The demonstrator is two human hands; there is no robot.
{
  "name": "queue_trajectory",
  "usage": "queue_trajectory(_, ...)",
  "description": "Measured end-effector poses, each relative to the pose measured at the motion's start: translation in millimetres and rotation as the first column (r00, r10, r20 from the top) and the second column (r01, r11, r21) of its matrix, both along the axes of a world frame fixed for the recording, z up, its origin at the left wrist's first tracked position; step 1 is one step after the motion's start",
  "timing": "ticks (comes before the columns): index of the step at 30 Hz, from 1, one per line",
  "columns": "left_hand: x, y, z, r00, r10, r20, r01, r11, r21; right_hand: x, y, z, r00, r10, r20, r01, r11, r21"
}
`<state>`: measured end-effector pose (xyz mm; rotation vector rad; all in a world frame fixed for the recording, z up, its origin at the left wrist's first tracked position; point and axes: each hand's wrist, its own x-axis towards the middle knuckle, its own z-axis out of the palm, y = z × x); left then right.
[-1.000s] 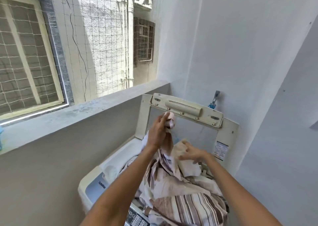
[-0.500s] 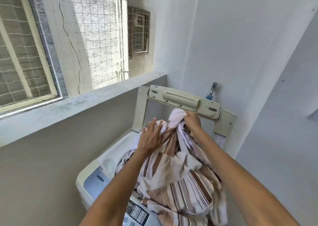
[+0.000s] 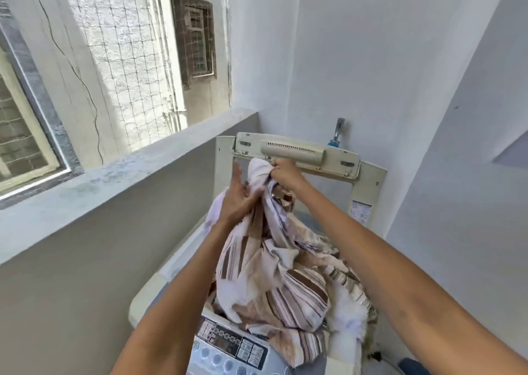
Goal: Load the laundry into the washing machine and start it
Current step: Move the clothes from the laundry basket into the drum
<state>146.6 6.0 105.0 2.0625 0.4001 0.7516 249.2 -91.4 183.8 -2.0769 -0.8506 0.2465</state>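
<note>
A large brown-and-cream striped sheet (image 3: 280, 277) is heaped over the opening of a white top-loading washing machine (image 3: 160, 289), spilling over its front and right side. My right hand (image 3: 285, 173) grips a bunched end of the sheet and holds it high, just under the raised lid (image 3: 297, 153). My left hand (image 3: 238, 197) lies against the left side of the lifted fabric with its fingers straight. The machine's control panel (image 3: 228, 346) with several buttons shows at the front, partly covered by cloth. The drum is hidden under the sheet.
A grey concrete ledge (image 3: 114, 180) runs along the left, close to the machine. White walls (image 3: 371, 60) close in behind and on the right. A tap (image 3: 338, 131) sticks out behind the lid. Netting covers the opening above the ledge.
My right hand took hold of the sheet's end and lifted it up to the lid. My left hand let go of that end, dropped lower and now lies flat on the fabric.
</note>
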Motion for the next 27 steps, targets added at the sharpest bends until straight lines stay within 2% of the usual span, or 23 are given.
queue_trajectory(2, 10.1, 4.9, -6.3, 0.988, -0.082, -0.132, 0.11, 0.969, 0.222, -1.2, -2.2, -16.5, 0.999, 0.018, -0.037, -0.018, 1.0, -0.01)
queue_trajectory(4, 21.1, 3.0, -15.2, 0.989, -0.125, -0.081, 0.14, 0.964, 0.226, 1.5, -12.4, -30.5, 0.987, 0.037, -0.159, -0.03, 0.999, 0.045)
queue_trajectory(6, 25.9, -3.8, -23.4, 0.997, -0.078, 0.029, 0.071, 0.979, 0.189, -0.2, -34.4, -44.1, 0.961, 0.13, -0.245, -0.111, 0.99, 0.09)
queue_trajectory(7, 28.0, -5.6, -26.2, 0.995, -0.03, 0.091, 0.017, 0.989, 0.148, 2.6, -46.1, -55.1, 0.966, 0.161, -0.201, -0.157, 0.987, 0.037)
queue_trajectory(8, 28.7, -8.7, -26.9, 0.988, 0.021, 0.155, -0.034, 0.997, 0.076, 4.8, -59.3, -67.6, 0.979, 0.17, -0.109, -0.181, 0.979, -0.098)
queue_trajectory(10, 28.6, -14.0, -20.8, 0.963, 0.136, 0.234, -0.12, 0.989, -0.083, 9.9, -83.1, -98.9, 0.991, 0.115, 0.074, -0.073, 0.901, -0.427)
queue_trajectory(11, 28.7, -16.0, -16.4, 0.951, 0.178, 0.253, -0.154, 0.982, -0.112, 9.1, -94.1, -115.1, 0.994, 0.051, 0.094, 0.006, 0.849, -0.529)
queue_trajectory(13, 28.4, -16.9, -6.6, 0.94, 0.181, 0.289, -0.164, 0.983, -0.083, 0.6, -109.6, -141.8, 0.994, -0.05, 0.099, 0.099, 0.808, -0.581)
queue_trajectory(16, 26.2, -22.7, 6.9, 0.926, 0.132, 0.354, -0.1, 0.989, -0.107, -9.9, -118.8, -152.2, 0.958, -0.147, 0.247, 0.266, 0.777, -0.571)
queue_trajectory(18, 21.0, -24.0, 12.2, 0.915, 0.174, 0.365, -0.117, 0.978, -0.173, -12.0, -115.4, -130.5, 0.934, -0.221, 0.28, 0.339, 0.793, -0.506)
queue_trajectory(20, 15.6, -17.8, 14.9, 0.94, 0.177, 0.29, -0.127, 0.974, -0.185, -8.9, -108.3, -91.2, 0.908, -0.333, 0.253, 0.408, 0.839, -0.361)
queue_trajectory(23, -0.3, -11.9, 14.5, 0.991, 0.001, 0.133, 0.011, 0.996, -0.09, -8.2, -88.6, -15.2, 0.868, -0.459, 0.187, 0.469, 0.883, -0.008)
queue_trajectory(25, -7.1, -11.9, 13.4, 0.994, -0.074, 0.084, 0.081, 0.993, -0.086, -15.0, -65.9, 33.8, 0.891, -0.449, 0.074, 0.43, 0.884, 0.185)
queue_trajectory(27, -13.1, -13.8, 18.1, 0.991, -0.077, 0.105, 0.094, 0.982, -0.164, -24.6, -42.2, 73.7, 0.925, -0.367, -0.097, 0.376, 0.851, 0.366)
